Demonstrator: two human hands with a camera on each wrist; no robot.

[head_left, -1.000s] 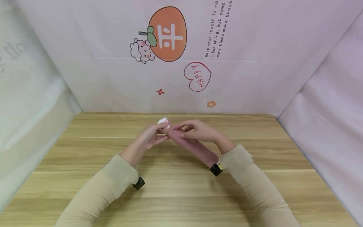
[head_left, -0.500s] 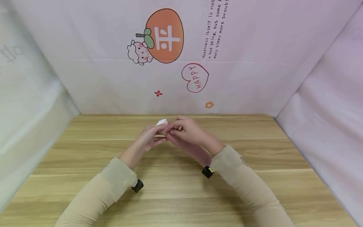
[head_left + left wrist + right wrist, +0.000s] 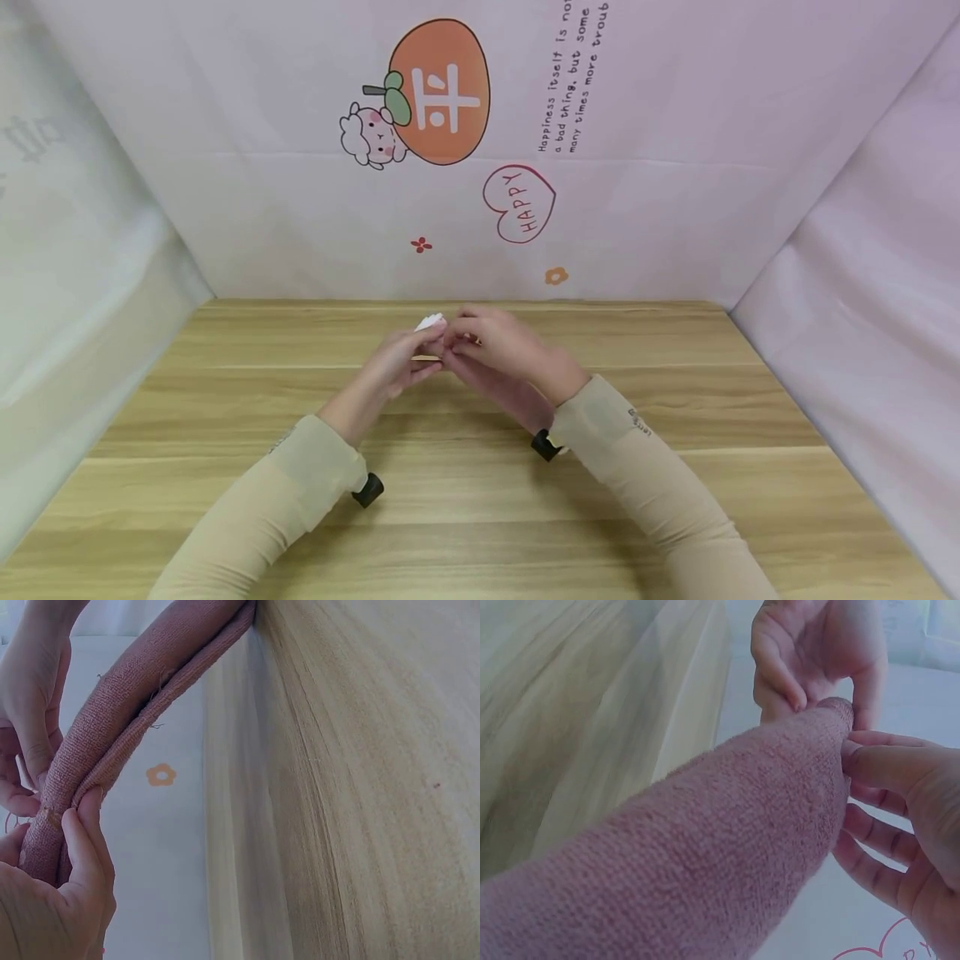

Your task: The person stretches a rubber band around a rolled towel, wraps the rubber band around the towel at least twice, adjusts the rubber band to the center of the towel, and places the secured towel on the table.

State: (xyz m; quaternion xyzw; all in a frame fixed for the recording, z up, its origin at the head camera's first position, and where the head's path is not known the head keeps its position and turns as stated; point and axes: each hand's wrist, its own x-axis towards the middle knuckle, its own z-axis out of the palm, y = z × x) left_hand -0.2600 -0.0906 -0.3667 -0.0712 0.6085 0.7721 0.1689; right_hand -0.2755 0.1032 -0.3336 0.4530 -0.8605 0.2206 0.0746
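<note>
The left hand (image 3: 395,360) grips one end of a rolled pink towel (image 3: 705,832), thumb on one side and fingers on the other. Just beside it, the right hand (image 3: 501,342) pinches the same end between thumb and forefinger, its remaining fingers loosely bent along the roll's edge. From between the two hands the towel slants back under the right hand towards that wrist, a long groove running down its length and a few loose threads (image 3: 159,682) sticking out of the groove. A small white piece (image 3: 430,321) shows just past the left thumb; what it is cannot be told. Below both hands spreads the wooden desk (image 3: 465,508). A black camera (image 3: 367,490) sits under the left wrist, by the sleeve cuff. Beyond the hands hangs a white cloth (image 3: 675,208), printed with a red heart outline (image 3: 519,204) and an orange flower (image 3: 556,276).
</note>
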